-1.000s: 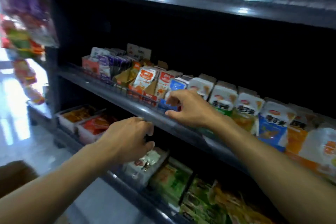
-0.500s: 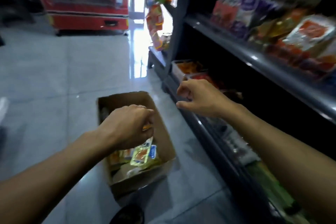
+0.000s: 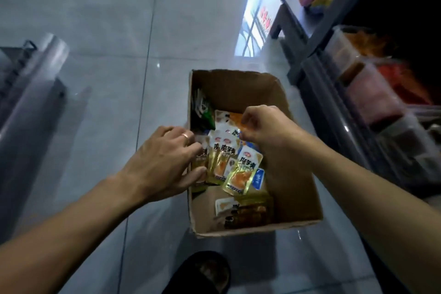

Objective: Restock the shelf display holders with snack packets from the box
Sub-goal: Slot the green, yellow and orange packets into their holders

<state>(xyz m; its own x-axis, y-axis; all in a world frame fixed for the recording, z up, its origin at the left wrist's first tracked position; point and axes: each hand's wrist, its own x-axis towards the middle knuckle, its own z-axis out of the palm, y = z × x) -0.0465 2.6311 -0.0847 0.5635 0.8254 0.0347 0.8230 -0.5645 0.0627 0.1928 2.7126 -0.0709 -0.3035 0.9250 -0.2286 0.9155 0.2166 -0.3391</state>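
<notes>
An open cardboard box (image 3: 298,188) stands on the tiled floor below me, with several snack packets lying loose inside. My left hand (image 3: 164,162), a ring on one finger, grips a fanned bunch of yellow snack packets (image 3: 242,172) over the left side of the box. Above the middle of the box, my right hand (image 3: 265,126) has its fingers curled and pinches the top edge of a packet in that bunch. More packets, white, orange and green ones, lie deeper in the box, partly hidden by my hands.
The dark shelf unit runs along the right, its lowest level holding clear plastic display holders (image 3: 362,95) with orange and red packets. A grey rack (image 3: 31,83) stands at the left. My foot in a black slipper (image 3: 202,272) is just in front of the box.
My view has swung from the shelf down to the box. Both hands dropped from the shelf rail to the box, and the right hand now meets the packets held in the left.
</notes>
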